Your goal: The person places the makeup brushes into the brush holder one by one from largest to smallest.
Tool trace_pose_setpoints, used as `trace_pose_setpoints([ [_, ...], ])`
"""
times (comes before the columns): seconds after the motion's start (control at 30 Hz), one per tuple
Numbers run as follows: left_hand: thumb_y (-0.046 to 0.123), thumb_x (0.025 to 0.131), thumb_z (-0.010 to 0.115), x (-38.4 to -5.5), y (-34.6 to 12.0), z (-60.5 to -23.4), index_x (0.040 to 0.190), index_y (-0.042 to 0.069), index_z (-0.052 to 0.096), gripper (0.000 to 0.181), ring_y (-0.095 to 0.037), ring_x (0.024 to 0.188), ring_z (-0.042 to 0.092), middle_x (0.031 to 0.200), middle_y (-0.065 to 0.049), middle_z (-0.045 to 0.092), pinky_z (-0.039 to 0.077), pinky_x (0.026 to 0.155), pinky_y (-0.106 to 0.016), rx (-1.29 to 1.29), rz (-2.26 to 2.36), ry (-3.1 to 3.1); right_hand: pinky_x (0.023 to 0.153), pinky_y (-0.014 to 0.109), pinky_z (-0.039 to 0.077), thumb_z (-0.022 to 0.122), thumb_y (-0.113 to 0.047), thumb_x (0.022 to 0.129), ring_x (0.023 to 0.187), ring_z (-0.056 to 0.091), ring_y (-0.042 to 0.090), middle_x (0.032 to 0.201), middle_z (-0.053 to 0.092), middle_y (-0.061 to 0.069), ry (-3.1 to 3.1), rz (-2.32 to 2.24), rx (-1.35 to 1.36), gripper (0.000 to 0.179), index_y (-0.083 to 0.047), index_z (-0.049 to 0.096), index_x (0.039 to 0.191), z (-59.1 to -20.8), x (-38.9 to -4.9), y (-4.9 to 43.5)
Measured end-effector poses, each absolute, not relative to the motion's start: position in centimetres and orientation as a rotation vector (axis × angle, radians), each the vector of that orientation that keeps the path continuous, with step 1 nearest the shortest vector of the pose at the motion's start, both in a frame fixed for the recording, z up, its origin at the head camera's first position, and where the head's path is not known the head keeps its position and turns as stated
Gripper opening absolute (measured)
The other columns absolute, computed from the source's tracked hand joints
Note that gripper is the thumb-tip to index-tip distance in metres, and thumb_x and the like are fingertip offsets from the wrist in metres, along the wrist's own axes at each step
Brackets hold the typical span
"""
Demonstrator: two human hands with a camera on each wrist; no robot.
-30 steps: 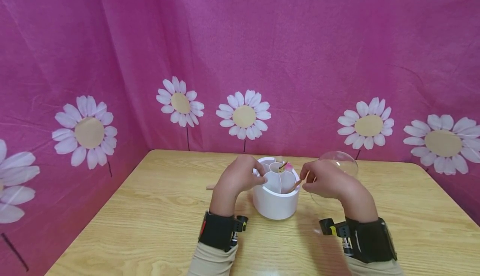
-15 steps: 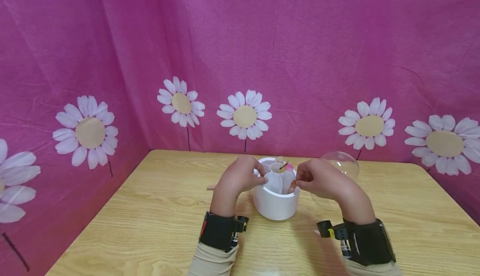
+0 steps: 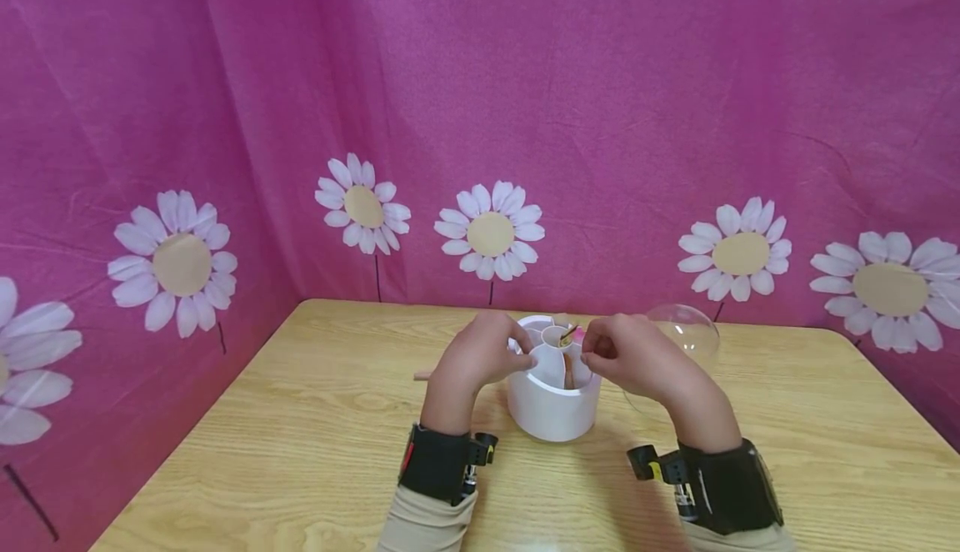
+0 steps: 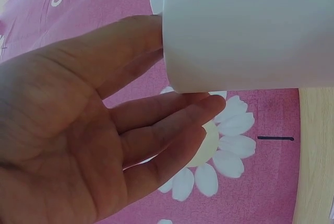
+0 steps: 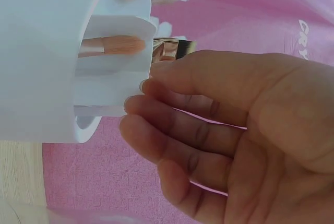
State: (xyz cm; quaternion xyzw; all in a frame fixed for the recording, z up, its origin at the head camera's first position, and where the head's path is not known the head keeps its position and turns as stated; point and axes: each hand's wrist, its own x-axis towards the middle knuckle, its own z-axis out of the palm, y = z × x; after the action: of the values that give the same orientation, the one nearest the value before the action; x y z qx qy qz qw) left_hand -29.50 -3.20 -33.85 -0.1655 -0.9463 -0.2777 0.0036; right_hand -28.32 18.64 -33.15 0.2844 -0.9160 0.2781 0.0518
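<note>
A round white divided organizer [image 3: 553,410] stands on the table between my hands. My left hand [image 3: 480,356] pinches its left rim between thumb and fingers. In the right wrist view, an orange-bristled brush [image 5: 124,45] stands bristles up in the right front compartment, leaning by a divider. Dark-tipped brushes with copper ferrules [image 5: 166,50] stick up from the centre compartment. My right hand [image 3: 637,356] hovers at the right rim with fingers loosely bent, nothing visible between them. Its thumb and index tips are close to the divider edge; whether they touch it I cannot tell.
A clear transparent dome [image 3: 686,333] stands on the wooden table [image 3: 315,452] behind my right hand. A thin light-brown stick end [image 3: 422,375] shows left of my left hand. A pink flowered cloth [image 3: 600,118] hangs behind the table.
My right hand has brought the orange-bristled brush left into the organizer's front right compartment and let go, then drawn slightly upward. The left hand has kept its grip on the rim.
</note>
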Motion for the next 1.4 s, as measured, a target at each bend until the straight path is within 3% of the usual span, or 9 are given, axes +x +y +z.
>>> trace_pose_setpoints([
  [0.23, 0.014, 0.086, 0.082, -29.3, -3.2, -33.6, 0.098, 0.009, 0.081, 0.013, -0.019, 0.099, 0.059, 0.095, -0.001, 0.072, 0.053, 0.078, -0.033, -0.506, -0.899, -2.965, 0.061, 0.030, 0.048, 0.070, -0.003, 0.088, 0.065, 0.054, 0.013, 0.070, 0.060, -0.001, -2.803, 0.840, 0.843, 0.005, -0.005, 0.069, 0.084, -33.0, -28.3, 18.6],
  [0.47, 0.018, 0.088, 0.080, -29.1, -3.7, -33.2, 0.103, 0.012, 0.080, 0.017, -0.025, 0.112, 0.060, 0.113, -0.004, 0.072, 0.054, 0.087, -0.039, -0.483, -0.949, -2.956, 0.061, 0.030, 0.047, 0.069, -0.003, 0.088, 0.064, 0.053, 0.013, 0.069, 0.059, -0.001, -2.815, 0.834, 0.830, 0.004, -0.005, 0.068, 0.084, -33.0, -28.3, 18.7],
  [0.63, 0.020, 0.090, 0.079, -28.9, -4.6, -32.9, 0.106, 0.013, 0.080, 0.018, -0.024, 0.111, 0.060, 0.120, -0.005, 0.071, 0.056, 0.082, -0.038, -0.496, -0.925, -2.913, 0.060, 0.030, 0.045, 0.070, -0.004, 0.088, 0.063, 0.051, 0.014, 0.067, 0.057, -0.001, -2.820, 0.827, 0.822, 0.005, -0.006, 0.068, 0.084, -32.9, -28.2, 18.7],
  [0.83, 0.016, 0.090, 0.077, -28.9, -6.0, -32.5, 0.098, 0.012, 0.080, 0.009, -0.027, 0.109, 0.061, 0.109, -0.005, 0.072, 0.055, 0.089, -0.043, -0.448, -0.954, -2.839, 0.060, 0.030, 0.045, 0.071, -0.006, 0.089, 0.065, 0.051, 0.014, 0.069, 0.057, -0.001, -2.832, 0.835, 0.813, 0.004, -0.006, 0.069, 0.086, -32.9, -28.1, 18.8],
  [1.03, 0.012, 0.090, 0.077, -29.5, -7.2, -33.3, 0.094, 0.009, 0.077, 0.005, -0.024, 0.096, 0.061, 0.095, -0.005, 0.070, 0.056, 0.085, -0.040, -0.340, -0.995, -2.857, 0.059, 0.030, 0.045, 0.071, -0.007, 0.090, 0.064, 0.051, 0.015, 0.069, 0.057, 0.000, -2.839, 0.838, 0.809, 0.004, -0.006, 0.069, 0.086, -32.8, -28.1, 18.9],
  [1.4, 0.007, 0.084, 0.078, -31.8, -9.3, -37.6, 0.092, 0.003, 0.072, 0.010, -0.021, 0.085, 0.061, 0.088, -0.006, 0.068, 0.053, 0.079, -0.038, -0.139, -0.917, -3.000, 0.060, 0.031, 0.046, 0.072, -0.009, 0.090, 0.066, 0.052, 0.015, 0.070, 0.058, 0.000, -2.854, 0.828, 0.804, 0.005, -0.006, 0.069, 0.087, -32.8, -28.0, 18.9],
])
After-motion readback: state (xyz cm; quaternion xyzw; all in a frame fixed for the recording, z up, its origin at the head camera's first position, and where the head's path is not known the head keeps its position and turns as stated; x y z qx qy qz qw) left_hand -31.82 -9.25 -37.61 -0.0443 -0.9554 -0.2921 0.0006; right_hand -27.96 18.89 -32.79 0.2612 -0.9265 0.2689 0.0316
